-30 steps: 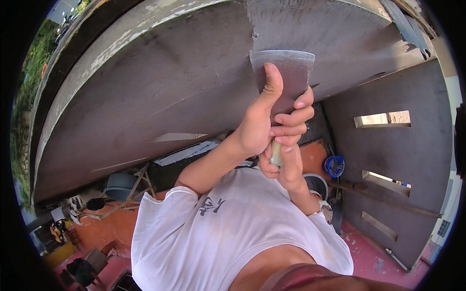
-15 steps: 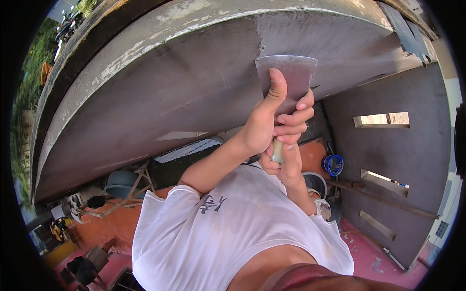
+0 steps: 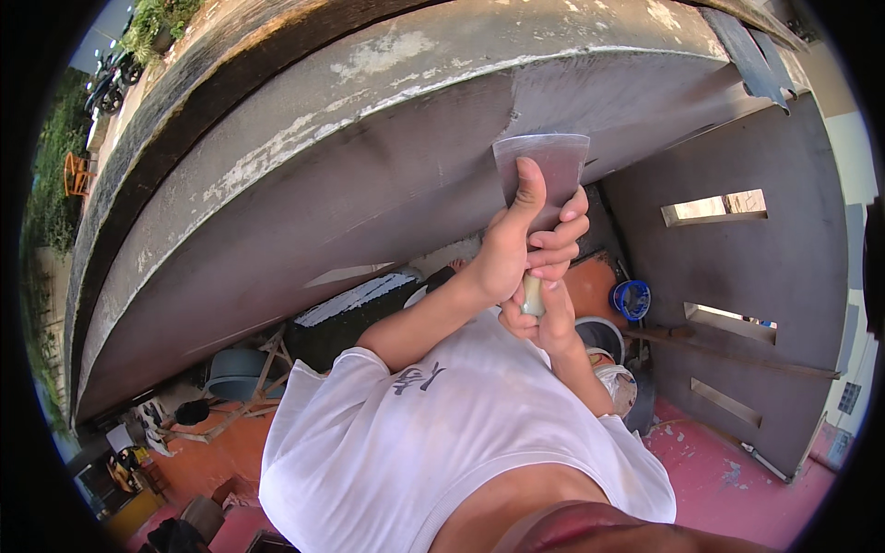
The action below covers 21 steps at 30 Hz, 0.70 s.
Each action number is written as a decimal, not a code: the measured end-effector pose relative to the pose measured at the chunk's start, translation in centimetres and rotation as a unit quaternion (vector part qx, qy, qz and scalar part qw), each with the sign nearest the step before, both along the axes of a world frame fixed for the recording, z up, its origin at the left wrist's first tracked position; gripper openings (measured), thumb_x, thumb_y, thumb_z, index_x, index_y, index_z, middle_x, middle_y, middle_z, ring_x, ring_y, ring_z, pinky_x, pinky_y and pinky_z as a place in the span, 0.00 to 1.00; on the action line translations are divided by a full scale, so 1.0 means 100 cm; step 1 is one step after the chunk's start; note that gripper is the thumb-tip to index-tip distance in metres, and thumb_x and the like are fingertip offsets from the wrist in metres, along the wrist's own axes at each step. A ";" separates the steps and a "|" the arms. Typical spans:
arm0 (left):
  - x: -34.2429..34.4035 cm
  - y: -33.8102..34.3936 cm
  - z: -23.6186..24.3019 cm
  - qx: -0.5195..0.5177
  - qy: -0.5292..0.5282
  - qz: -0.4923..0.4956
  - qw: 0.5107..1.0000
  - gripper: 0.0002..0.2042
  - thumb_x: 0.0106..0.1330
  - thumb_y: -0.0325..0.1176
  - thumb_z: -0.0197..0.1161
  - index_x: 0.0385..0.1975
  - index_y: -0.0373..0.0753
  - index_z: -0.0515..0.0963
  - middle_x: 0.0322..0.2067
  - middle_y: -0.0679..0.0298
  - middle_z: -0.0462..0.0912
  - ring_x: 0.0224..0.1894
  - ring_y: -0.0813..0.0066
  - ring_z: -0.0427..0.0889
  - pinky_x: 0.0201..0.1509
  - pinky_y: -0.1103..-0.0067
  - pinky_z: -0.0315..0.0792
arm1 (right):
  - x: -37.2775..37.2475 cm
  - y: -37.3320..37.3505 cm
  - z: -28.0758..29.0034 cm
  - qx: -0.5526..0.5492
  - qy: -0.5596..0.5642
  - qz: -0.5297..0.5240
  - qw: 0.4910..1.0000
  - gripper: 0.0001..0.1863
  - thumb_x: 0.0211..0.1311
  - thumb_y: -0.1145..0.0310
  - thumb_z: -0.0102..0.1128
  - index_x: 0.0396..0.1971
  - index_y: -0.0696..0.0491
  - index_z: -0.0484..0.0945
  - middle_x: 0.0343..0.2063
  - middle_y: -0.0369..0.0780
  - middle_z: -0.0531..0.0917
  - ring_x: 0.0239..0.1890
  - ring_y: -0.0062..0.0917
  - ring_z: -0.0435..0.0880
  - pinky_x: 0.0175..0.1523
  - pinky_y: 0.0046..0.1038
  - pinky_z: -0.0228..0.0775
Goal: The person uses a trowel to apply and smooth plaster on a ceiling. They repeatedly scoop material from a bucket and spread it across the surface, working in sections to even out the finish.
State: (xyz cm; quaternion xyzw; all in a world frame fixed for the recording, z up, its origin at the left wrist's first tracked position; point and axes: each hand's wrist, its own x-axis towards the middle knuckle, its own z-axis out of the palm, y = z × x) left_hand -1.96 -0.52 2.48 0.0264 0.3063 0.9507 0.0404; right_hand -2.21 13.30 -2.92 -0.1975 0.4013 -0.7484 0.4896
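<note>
A wide-bladed putty knife with a pale handle is held upright in front of my chest, its straight metal edge uppermost. My left hand clasps the blade, thumb stretched up along the near face and fingers curled round its right side. Lower down, my right hand is closed round the handle. Above the blade runs a dark grey overhead surface; a lighter, smeared patch covers its right part and ends in an uneven border near the blade. Whether the blade edge touches this surface I cannot tell.
At the right stands a dark grey wall with several slots; a wooden pole crosses before it. Below are a blue bucket and a grey tub. Lower left, a large basin sits by a wooden trestle.
The whole view has shifted and turned slightly. Both hands and the putty knife appear a little lower in the picture, with the same grip on blade and handle.
</note>
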 end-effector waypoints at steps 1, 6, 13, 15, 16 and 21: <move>0.000 -0.001 0.004 -0.005 0.006 -0.001 1.000 0.34 0.60 0.75 0.30 0.26 0.43 0.58 0.15 0.79 0.51 0.13 0.92 0.45 0.16 0.90 0.49 | -0.002 0.000 0.002 -0.007 -0.005 0.005 1.000 0.27 0.69 0.41 0.37 0.31 0.54 0.64 0.11 0.32 0.62 0.10 0.12 0.53 0.15 0.18 0.40; -0.002 -0.002 0.014 -0.017 0.015 0.013 1.000 0.34 0.60 0.74 0.30 0.26 0.43 0.58 0.15 0.78 0.51 0.13 0.92 0.46 0.15 0.90 0.48 | -0.003 0.000 0.009 -0.008 -0.018 0.009 1.000 0.28 0.68 0.40 0.39 0.31 0.54 0.65 0.11 0.32 0.63 0.10 0.12 0.53 0.15 0.18 0.40; 0.002 -0.005 0.018 -0.017 0.005 0.008 1.000 0.34 0.61 0.74 0.31 0.26 0.43 0.59 0.15 0.78 0.51 0.13 0.92 0.47 0.15 0.90 0.48 | 0.004 -0.005 0.013 -0.026 -0.023 0.002 0.999 0.28 0.69 0.40 0.38 0.31 0.54 0.65 0.11 0.32 0.62 0.10 0.12 0.52 0.15 0.18 0.39; 0.002 -0.003 0.017 -0.003 0.004 0.007 1.000 0.34 0.60 0.74 0.32 0.26 0.42 0.59 0.15 0.78 0.51 0.13 0.92 0.47 0.15 0.90 0.48 | 0.006 -0.002 0.012 -0.024 -0.032 0.003 0.999 0.28 0.69 0.40 0.38 0.31 0.54 0.65 0.11 0.32 0.62 0.10 0.12 0.52 0.15 0.18 0.39; 0.002 -0.003 0.016 -0.006 -0.002 0.009 1.000 0.34 0.60 0.74 0.32 0.26 0.42 0.59 0.15 0.78 0.51 0.13 0.92 0.47 0.15 0.90 0.48 | 0.005 -0.002 0.011 -0.024 -0.040 0.005 0.999 0.27 0.69 0.41 0.38 0.31 0.54 0.65 0.11 0.32 0.62 0.10 0.12 0.52 0.15 0.18 0.39; -0.001 -0.002 0.025 -0.013 0.020 0.019 1.000 0.34 0.60 0.74 0.32 0.26 0.42 0.59 0.15 0.78 0.51 0.13 0.92 0.47 0.15 0.90 0.49 | -0.001 0.000 0.013 -0.031 -0.041 0.017 0.999 0.27 0.69 0.41 0.38 0.31 0.54 0.65 0.11 0.32 0.62 0.10 0.12 0.52 0.16 0.17 0.40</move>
